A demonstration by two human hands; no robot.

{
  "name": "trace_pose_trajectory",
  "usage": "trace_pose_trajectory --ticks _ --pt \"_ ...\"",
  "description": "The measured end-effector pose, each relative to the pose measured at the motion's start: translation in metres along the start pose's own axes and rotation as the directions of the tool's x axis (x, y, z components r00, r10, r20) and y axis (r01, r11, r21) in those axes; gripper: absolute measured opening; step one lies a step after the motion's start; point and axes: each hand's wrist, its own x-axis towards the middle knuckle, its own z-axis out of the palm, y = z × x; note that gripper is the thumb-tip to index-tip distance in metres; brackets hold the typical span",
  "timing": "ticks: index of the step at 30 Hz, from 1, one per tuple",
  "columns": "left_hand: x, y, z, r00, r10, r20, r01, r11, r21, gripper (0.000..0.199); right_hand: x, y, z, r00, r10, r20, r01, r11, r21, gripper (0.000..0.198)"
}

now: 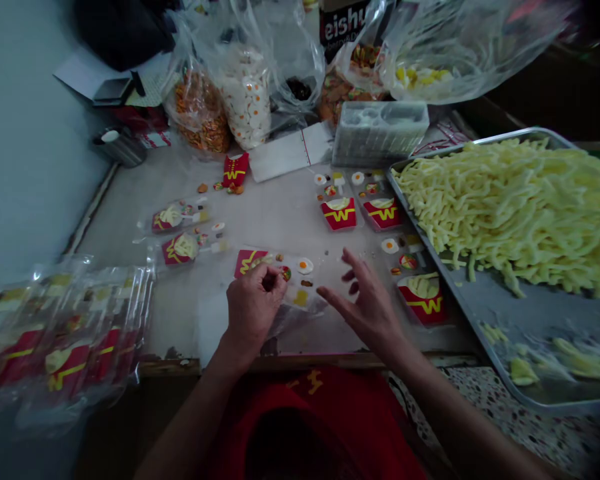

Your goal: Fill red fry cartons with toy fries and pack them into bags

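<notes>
My left hand (256,301) is closed in a pinch over a clear plastic tray (316,275) near the table's front edge. Whatever its fingertips may hold is too small or hidden to make out. In that tray lie a red carton with a yellow W (247,261), a fried-egg piece (305,266), a yellow piece (300,297) and small brown bits. To the right of the tray, my right hand (367,303) is open, its fingers apart and nothing in it. A filled tray with a red fries carton (423,300) lies just beyond it.
A metal tray (473,313) heaped with pale yellow strips (515,207) takes up the right side. Packed trays (65,360) stack at the left. Along the back stand bags of small pieces (247,100), a stack of clear plastic trays (380,133) and a metal cup (123,148).
</notes>
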Motion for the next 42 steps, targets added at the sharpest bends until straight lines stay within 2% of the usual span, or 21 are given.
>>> trace_pose_trajectory --ticks 1,2,4,6,8,11,14,16,18,21,23,25,27,28,31,32,34,35,37,39,42 --pt "0.002 -0.002 0.0 1.0 0.005 -0.005 -0.005 1.0 -0.009 0.007 -0.002 0.006 0.0 0.988 0.131 0.087 -0.144 0.975 0.169 0.075" --pt "0.003 -0.003 0.001 1.0 0.015 -0.011 -0.015 1.0 -0.01 0.007 -0.002 0.01 0.001 0.953 0.217 0.212 -0.278 0.907 0.318 0.068" --pt "0.003 -0.004 0.003 0.998 0.053 -0.022 -0.053 0.999 -0.001 0.008 -0.002 0.014 0.008 0.874 0.256 0.414 -0.455 0.73 0.51 0.055" --pt "0.0 -0.002 0.005 0.994 0.101 -0.037 -0.1 0.995 0.012 0.008 0.002 0.013 0.018 0.849 0.273 0.453 -0.514 0.628 0.585 0.043" --pt "-0.007 0.003 0.007 0.989 0.138 -0.057 -0.136 0.99 0.035 0.011 0.007 0.009 0.029 0.839 0.309 0.448 -0.537 0.603 0.59 0.039" --pt "-0.019 0.016 0.006 0.988 0.143 -0.06 -0.143 0.99 -0.002 0.014 0.016 0.0 0.045 0.828 0.31 0.467 -0.55 0.611 0.57 0.038" --pt "-0.025 0.023 0.001 0.994 0.095 -0.056 -0.106 0.968 -0.226 0.014 0.03 -0.01 0.055 0.832 0.242 0.499 -0.528 0.623 0.578 0.035" --pt "-0.023 0.02 -0.007 0.994 0.072 -0.082 -0.096 0.93 -0.355 0.012 0.044 -0.018 0.061 0.823 0.189 0.535 -0.518 0.636 0.572 0.034" --pt "-0.02 0.009 -0.017 0.986 0.078 -0.149 -0.131 0.911 -0.391 0.012 0.061 -0.027 0.069 0.815 0.134 0.564 -0.494 0.669 0.556 0.033" --pt "-0.017 -0.02 -0.036 0.955 0.079 -0.285 -0.175 0.929 -0.327 0.02 0.098 -0.045 0.096 0.83 0.036 0.556 -0.41 0.715 0.567 0.03" --pt "-0.017 -0.047 -0.047 0.95 0.048 -0.307 -0.121 0.968 -0.22 0.019 0.129 -0.061 0.125 0.857 -0.037 0.514 -0.338 0.712 0.616 0.031" --pt "-0.017 -0.076 -0.055 0.969 0.006 -0.249 -0.018 0.999 -0.045 0.016 0.162 -0.078 0.162 0.869 -0.085 0.488 -0.287 0.716 0.636 0.038" --pt "-0.013 -0.1 -0.056 0.985 -0.035 -0.172 0.059 0.989 0.135 0.017 0.193 -0.095 0.197 0.86 -0.077 0.504 -0.225 0.83 0.511 0.039" --pt "-0.01 -0.109 -0.054 0.989 -0.044 -0.14 0.071 0.979 0.194 0.022 0.206 -0.101 0.211 0.849 -0.055 0.526 -0.171 0.913 0.371 0.038" --pt "0.01 -0.119 -0.043 1.0 0.019 -0.017 -0.015 0.979 0.205 0.04 0.227 -0.112 0.227 0.849 0.026 0.528 -0.143 0.973 0.181 0.034" --pt "0.017 -0.117 -0.038 0.997 0.07 0.037 -0.075 0.981 0.179 0.045 0.226 -0.112 0.221 0.868 0.032 0.496 -0.116 0.984 0.139 0.032" --pt "0.033 -0.109 -0.028 0.974 0.173 0.143 -0.192 0.973 0.127 0.052 0.216 -0.107 0.192 0.927 -0.039 0.374 0.053 0.998 -0.026 0.023" --pt "0.04 -0.104 -0.023 0.961 0.21 0.183 -0.232 0.967 0.106 0.054 0.208 -0.101 0.17 0.943 -0.107 0.315 0.161 0.975 -0.152 0.018" --pt "0.05 -0.093 -0.012 0.938 0.258 0.231 -0.28 0.958 0.068 0.053 0.19 -0.086 0.116 0.942 -0.223 0.252 0.316 0.845 -0.431 0.017" --pt "0.057 -0.082 -0.002 0.919 0.293 0.264 -0.309 0.951 0.021 0.051 0.174 -0.069 0.055 0.949 -0.205 0.24 0.309 0.753 -0.581 0.022" --pt "0.063 -0.065 0.012 0.883 0.301 0.36 -0.33 0.944 0.02 0.057 0.164 -0.041 -0.026 0.956 -0.207 0.206 0.292 0.703 -0.648 0.022"
